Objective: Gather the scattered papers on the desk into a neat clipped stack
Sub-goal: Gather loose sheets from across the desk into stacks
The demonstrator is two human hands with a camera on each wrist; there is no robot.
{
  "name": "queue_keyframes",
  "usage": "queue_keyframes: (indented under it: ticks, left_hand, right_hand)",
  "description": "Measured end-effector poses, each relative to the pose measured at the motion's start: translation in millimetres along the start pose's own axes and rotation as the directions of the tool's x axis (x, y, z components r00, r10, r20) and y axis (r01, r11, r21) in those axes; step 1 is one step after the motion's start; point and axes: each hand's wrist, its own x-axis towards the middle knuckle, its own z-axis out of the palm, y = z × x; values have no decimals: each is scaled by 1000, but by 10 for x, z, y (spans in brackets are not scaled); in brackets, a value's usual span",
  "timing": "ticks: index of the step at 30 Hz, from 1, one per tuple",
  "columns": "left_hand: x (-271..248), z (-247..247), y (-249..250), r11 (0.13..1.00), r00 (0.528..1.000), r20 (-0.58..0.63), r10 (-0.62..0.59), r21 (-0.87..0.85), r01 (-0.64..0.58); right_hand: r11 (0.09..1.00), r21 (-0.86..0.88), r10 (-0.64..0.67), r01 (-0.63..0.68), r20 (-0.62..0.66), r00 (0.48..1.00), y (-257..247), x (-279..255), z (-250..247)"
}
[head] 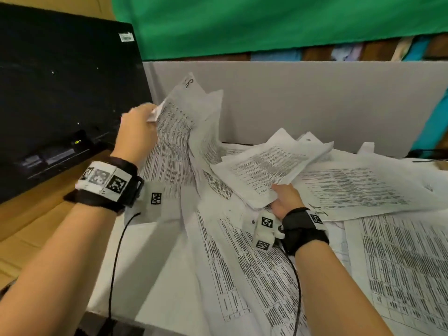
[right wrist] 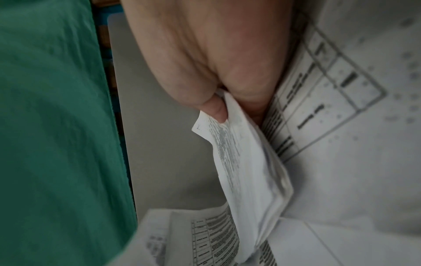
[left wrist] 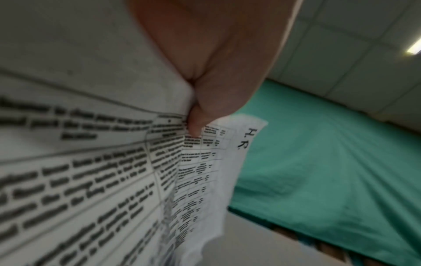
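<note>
Gripping a raised sheaf of white printed sheets (head: 178,132) at its upper edge, the left hand (head: 138,132) stands above the table's left side; its grip is clamped on the paper, thumb (left wrist: 196,124) pressed to the printed face near a handwritten "H.R." corner. Right hand (head: 286,200): grip clamped on the near edge of a second, flatter bundle of white printed sheets (head: 264,166), held just above the pile, fingers (right wrist: 215,108) curled round the paper edge. Loose white printed pages (head: 242,275): spread in overlapping layers across the grey table (head: 135,263), some beneath both bundles. Grey upright partition board (head: 303,100): along the table's far edge. Black monitor (head: 60,93): left, tilted. Green cloth (head: 266,23): hanging behind the partition. Both wrists carry black straps with printed marker tags.
</note>
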Motion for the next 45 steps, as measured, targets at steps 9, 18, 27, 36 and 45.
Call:
queue_keyframes:
  ticks: [9, 18, 27, 36, 45]
  left_hand:
    - [393, -795, 538, 968, 923, -372, 97, -181, -175]
    - [276, 197, -204, 643, 808, 250, -534, -500, 580]
    - [-367, 941, -571, 453, 618, 535, -576, -419, 786]
    - [-671, 1042, -332, 398, 510, 750, -421, -352, 847]
    - [-402, 735, -342, 714, 534, 718, -447, -73, 696]
  right_hand:
    - [987, 161, -51, 25, 155, 987, -31, -178, -19]
    - [987, 145, -104, 73, 215, 971, -73, -195, 14]
    - [999, -4, -39, 41, 226, 973, -41, -123, 3]
    - [993, 118, -59, 13, 398, 915, -19, -263, -92]
    - [951, -263, -103, 160, 219, 970, -29, -46, -30]
